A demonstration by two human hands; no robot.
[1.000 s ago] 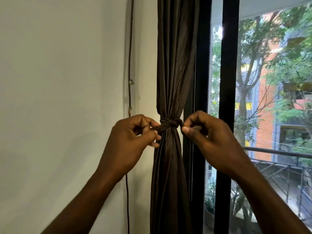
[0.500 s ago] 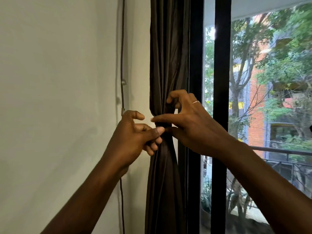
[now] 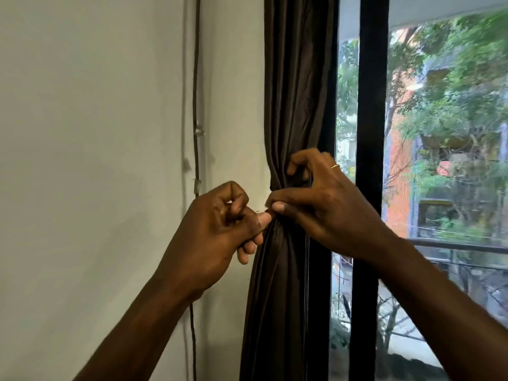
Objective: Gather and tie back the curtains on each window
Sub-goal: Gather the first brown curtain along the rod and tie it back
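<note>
Currently the curtain point(image 3: 291, 105) hangs bunched between the hands, cinched at thumb level. The right hand point(image 3: 327, 210) pinches the fabric there with thumb and forefinger, its other fingers hooked over folds above. The left hand point(image 3: 217, 237) is curled, thumb pressed to the bunch beside the right thumb; whether it grips anything cannot be told. The tie is hidden under them. Likely risk: a thumb lifting before the tie is snug could let the bunch slacken and spread toward the window frame point(image 3: 368, 133) behind the right hand.
</note>
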